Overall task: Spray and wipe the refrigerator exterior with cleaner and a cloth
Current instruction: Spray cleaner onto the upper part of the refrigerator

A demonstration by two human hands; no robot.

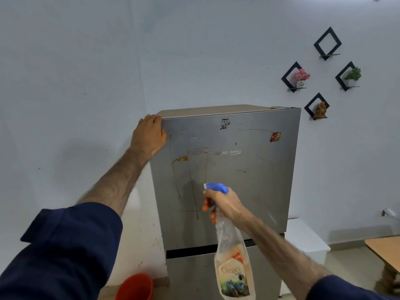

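The right hand point(225, 204) is wrapped round the neck of a spray bottle point(232, 254), a finger on the trigger, its blue nozzle aimed at the refrigerator point(249, 187) just beyond. The left hand point(149, 135) rests on the refrigerator's top left corner, fingers hooked over the edge. The grey door carries orange drips and stains left of centre; a red bucket point(135, 286) stands on the floor at lower left, and diamond wall shelves point(326, 43) hang at far right.
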